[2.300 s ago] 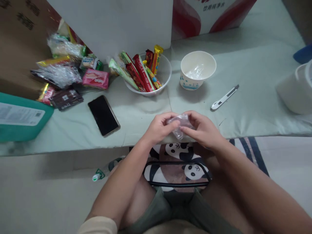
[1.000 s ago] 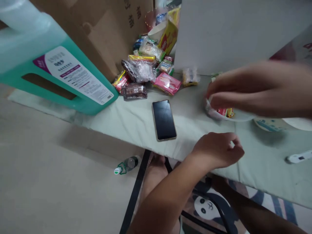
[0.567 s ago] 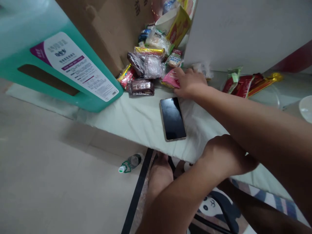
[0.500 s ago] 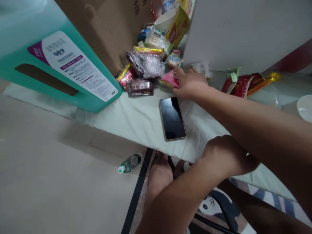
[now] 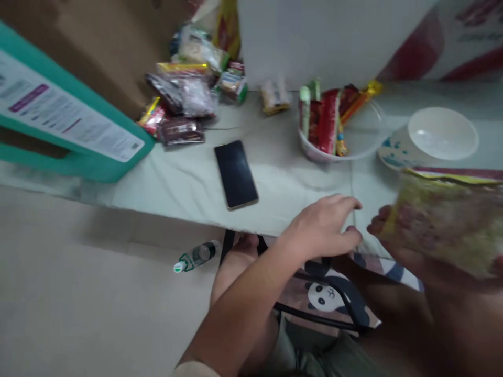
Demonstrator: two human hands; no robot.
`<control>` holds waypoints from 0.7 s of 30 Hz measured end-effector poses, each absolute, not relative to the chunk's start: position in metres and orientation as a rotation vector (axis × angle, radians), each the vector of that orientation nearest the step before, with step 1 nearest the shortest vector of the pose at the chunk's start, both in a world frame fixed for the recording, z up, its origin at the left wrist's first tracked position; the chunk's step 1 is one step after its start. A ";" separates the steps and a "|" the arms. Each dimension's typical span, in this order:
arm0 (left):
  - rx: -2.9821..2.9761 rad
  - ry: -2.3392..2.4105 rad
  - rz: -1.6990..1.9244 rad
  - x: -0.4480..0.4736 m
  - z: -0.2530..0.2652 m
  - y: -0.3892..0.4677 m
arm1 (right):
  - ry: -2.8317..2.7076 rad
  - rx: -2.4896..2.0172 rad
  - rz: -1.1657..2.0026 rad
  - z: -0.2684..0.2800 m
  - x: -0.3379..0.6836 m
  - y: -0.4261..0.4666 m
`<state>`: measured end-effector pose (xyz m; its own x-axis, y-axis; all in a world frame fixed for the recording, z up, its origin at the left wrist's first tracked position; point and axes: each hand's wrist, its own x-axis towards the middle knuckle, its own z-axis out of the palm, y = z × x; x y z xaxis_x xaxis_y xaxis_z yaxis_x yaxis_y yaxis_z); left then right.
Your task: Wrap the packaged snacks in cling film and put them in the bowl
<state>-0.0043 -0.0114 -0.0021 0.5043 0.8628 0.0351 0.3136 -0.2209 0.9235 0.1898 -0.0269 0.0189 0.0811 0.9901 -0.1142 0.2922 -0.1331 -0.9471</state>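
Observation:
My right hand (image 5: 416,269) is at the right edge, its fingers around the near side of a snack packet (image 5: 451,220). The packet is see-through and yellowish, with a yellow and dark pink top edge; its contents are blurred. To the left, my left hand (image 5: 322,228) hovers by the table's front edge, thumb and fingers apart, with nothing between them. Beyond it sits a clear plastic bowl (image 5: 365,141) with red, green and gold wrapped snacks inside. A patterned paper bowl (image 5: 401,144) with a white inside stands just behind the packet.
A black phone (image 5: 236,175) lies on the pale cloth (image 5: 176,183). Several wrapped snacks (image 5: 196,97) are heaped beside a cardboard box (image 5: 106,57) and a large green jug (image 5: 133,131). One small packet (image 5: 275,97) lies against the white box (image 5: 314,42). A bottle (image 5: 198,255) rests on the floor.
My right hand has left the heap with the pink-topped packet and come back to the right. My left hand has come out from under the right arm and spread its fingers. The view has shifted right.

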 end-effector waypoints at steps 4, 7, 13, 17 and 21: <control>1.402 0.689 0.828 0.018 -0.012 -0.005 | -0.912 -1.087 1.496 0.003 0.212 -0.031; 1.132 0.566 0.887 0.038 -0.020 0.003 | -0.975 -1.123 1.601 0.001 0.219 -0.022; 0.954 0.951 0.986 0.064 -0.031 0.015 | -1.259 -1.388 1.589 -0.008 0.248 -0.018; 0.956 1.023 1.018 0.065 -0.037 0.020 | -1.398 -1.731 0.991 -0.003 0.283 -0.015; 1.007 1.035 1.020 0.064 -0.038 0.020 | -1.524 -2.098 0.424 -0.008 0.312 -0.003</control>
<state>0.0639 0.0201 -0.0380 0.1921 0.9645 -0.1813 -0.1672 0.2143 0.9624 0.3121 -0.0026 -0.0077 0.3218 0.9458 0.0443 0.7870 -0.2412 -0.5679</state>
